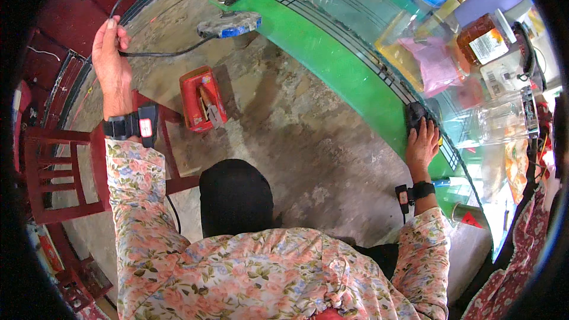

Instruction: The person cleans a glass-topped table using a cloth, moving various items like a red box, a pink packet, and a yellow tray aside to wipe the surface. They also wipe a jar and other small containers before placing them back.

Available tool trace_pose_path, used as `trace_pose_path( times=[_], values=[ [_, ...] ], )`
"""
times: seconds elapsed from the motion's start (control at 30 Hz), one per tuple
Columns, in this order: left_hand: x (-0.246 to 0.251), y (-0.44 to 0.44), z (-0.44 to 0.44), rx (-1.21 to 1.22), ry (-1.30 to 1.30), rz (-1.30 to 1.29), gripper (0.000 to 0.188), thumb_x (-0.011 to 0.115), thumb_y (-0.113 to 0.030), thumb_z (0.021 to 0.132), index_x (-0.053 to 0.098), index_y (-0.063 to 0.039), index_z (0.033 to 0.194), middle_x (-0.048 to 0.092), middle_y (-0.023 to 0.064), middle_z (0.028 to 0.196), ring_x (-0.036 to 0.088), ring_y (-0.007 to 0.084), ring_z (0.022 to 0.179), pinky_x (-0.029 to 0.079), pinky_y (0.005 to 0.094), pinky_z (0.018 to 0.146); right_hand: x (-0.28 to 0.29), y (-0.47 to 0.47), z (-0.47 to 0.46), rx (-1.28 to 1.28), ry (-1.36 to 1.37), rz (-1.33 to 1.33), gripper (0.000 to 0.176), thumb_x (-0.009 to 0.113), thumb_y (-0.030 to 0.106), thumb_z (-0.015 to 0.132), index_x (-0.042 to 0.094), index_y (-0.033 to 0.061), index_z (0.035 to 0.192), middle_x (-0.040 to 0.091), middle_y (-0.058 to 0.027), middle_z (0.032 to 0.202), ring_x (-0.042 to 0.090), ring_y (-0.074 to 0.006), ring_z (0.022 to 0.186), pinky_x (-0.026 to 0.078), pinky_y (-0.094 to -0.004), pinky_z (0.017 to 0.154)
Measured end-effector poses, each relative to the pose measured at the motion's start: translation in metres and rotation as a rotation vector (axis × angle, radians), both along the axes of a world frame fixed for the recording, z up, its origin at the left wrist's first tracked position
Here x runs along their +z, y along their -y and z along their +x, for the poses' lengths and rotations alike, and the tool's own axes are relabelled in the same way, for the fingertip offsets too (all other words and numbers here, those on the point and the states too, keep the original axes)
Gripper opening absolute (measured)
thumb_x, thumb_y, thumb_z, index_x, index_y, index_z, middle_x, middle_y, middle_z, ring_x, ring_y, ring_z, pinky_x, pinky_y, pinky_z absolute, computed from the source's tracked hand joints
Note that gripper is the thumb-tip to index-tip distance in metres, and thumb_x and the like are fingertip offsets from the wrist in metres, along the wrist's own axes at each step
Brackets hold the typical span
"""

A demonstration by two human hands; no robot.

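On the left, my left hand (111, 46) is raised and pinches a black cable (173, 54) between thumb and fingers. The cable loops above the hand and also runs right to a grimy flat disc (229, 25) with blue patches on its rim. The disc is beside the table's far corner; its support is unclear. My right hand (423, 144) is at the green table's edge with its fingers closed around a small black object (415, 115). Fingers partly cover that object, so its kind is not clear. Just below this hand lies a knife with a blue and white handle (449, 182).
A glass sheet tops the green table (320, 69). It bears a jar of reddish-brown contents (480, 38), a clear jar (504, 115) and a pink bag (429, 64). A red box of tools (202, 98) sits on the concrete floor, near a dark red wooden chair (66, 209).
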State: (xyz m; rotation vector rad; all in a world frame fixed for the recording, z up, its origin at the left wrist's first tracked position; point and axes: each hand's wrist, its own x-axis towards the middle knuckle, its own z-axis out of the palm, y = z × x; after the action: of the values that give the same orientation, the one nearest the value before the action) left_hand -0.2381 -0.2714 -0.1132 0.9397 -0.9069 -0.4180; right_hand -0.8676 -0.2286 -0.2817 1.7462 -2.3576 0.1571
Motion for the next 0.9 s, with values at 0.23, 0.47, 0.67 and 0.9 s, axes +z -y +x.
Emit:
trace_pose_path(
  times=[0.23, 0.47, 0.67, 0.9],
  values=[
    [0.014, 0.006, 0.023, 0.045, -0.044, -0.091, 0.018, 0.058, -0.013, 0.091, 0.06, 0.002, 0.102, 0.056, 0.0025, 0.071, 0.042, 0.0081, 0.056, 0.037, 0.0224, 0.055, -0.006, 0.0, -0.004, 0.013, -0.018, -0.03, 0.054, 0.049, 0.039, 0.09, 0.039, 0.0204, 0.14, 0.043, -0.0091, 0.137, 0.035, -0.032, 0.128, 0.021, -0.0504, 0.107],
    [0.06, 0.013, 0.031, 0.096, -0.015, -0.167, 0.02, 0.056, -0.012, 0.092, 0.059, 0.004, 0.103, 0.052, 0.0023, 0.07, 0.041, 0.0088, 0.056, 0.041, 0.0252, 0.058, -0.005, 0.001, -0.004, 0.008, -0.022, -0.035, 0.053, 0.049, 0.039, 0.091, 0.041, 0.021, 0.139, 0.044, -0.0091, 0.134, 0.035, -0.0305, 0.128, 0.022, -0.0495, 0.106],
    [0.055, 0.039, 0.047, 0.059, -0.041, -0.094, 0.019, 0.058, -0.01, 0.091, 0.061, 0.004, 0.104, 0.057, 0.0041, 0.068, 0.044, 0.0096, 0.054, 0.042, 0.0243, 0.055, -0.008, 0.001, -0.005, 0.048, -0.079, -0.084, 0.052, 0.05, 0.036, 0.09, 0.042, 0.0192, 0.138, 0.044, -0.0079, 0.134, 0.036, -0.0298, 0.126, 0.024, -0.0484, 0.106],
    [0.03, 0.054, 0.095, 0.27, 0.023, 0.001, 0.019, 0.059, -0.012, 0.09, 0.062, 0.002, 0.101, 0.058, 0.0034, 0.069, 0.047, 0.0092, 0.056, 0.04, 0.022, 0.052, -0.009, 0.0, -0.009, 0.074, -0.05, -0.081, 0.051, 0.049, 0.036, 0.091, 0.041, 0.019, 0.138, 0.042, -0.0079, 0.137, 0.035, -0.0295, 0.127, 0.024, -0.047, 0.106]
  ],
)
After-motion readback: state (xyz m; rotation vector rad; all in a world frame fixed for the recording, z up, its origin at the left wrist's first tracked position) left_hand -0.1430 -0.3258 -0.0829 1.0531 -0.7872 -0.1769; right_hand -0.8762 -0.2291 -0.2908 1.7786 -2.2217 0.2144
